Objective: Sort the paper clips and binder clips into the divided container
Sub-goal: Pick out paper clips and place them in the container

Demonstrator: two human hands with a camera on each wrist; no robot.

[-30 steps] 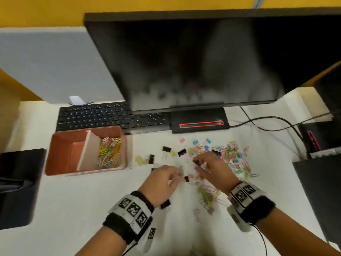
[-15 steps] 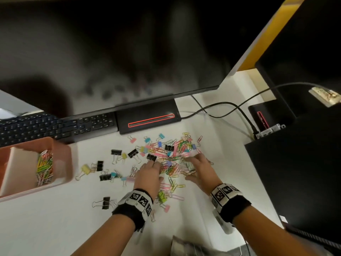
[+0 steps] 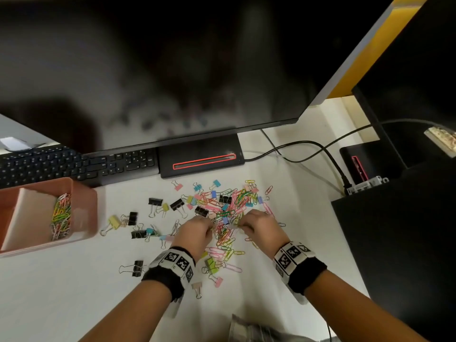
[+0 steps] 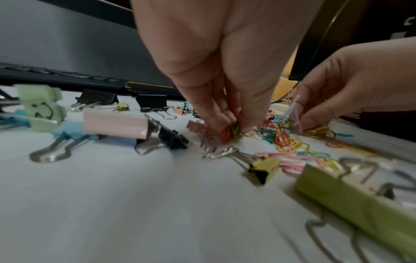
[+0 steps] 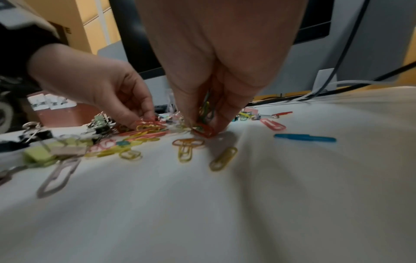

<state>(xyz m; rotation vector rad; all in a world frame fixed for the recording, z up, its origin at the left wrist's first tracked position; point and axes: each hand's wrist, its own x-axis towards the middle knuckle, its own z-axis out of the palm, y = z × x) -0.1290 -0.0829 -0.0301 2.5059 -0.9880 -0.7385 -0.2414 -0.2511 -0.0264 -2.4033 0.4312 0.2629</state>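
Seen from the head camera, both hands work at the near edge of the heap of coloured paper clips (image 3: pixel 229 211) that lies on the white tabletop (image 3: pixel 61 292) just in front of the monitor base (image 3: pixel 201 155). The fingertips are hidden there behind the knuckles.

The wrist views supply what that view lacks. The left hand (image 4: pixel 216 71) points straight down, its thumb and fingers closed together on a small bunch of orange, yellow and green clips (image 4: pixel 230 132) at the tabletop. The right hand (image 5: pixel 216 62) likewise points down and pinches several clips (image 5: pixel 204 124), a red one lowest and touching the surface, with green and yellow ones standing upright between the fingers.

Only the head view shows the divided container (image 3: pixel 84 193), well apart at the tabletop's left edge beside the keyboard (image 3: pixel 74 164). Its long axis runs toward the back edge; the divider (image 3: pixel 32 213) runs the same way, and the right compartment holds paper clips lying mostly lengthwise along it.

Binder clips (image 3: pixel 155 202), black and pastel, lie scattered between the container and the heap, their wire handles pointing various ways.
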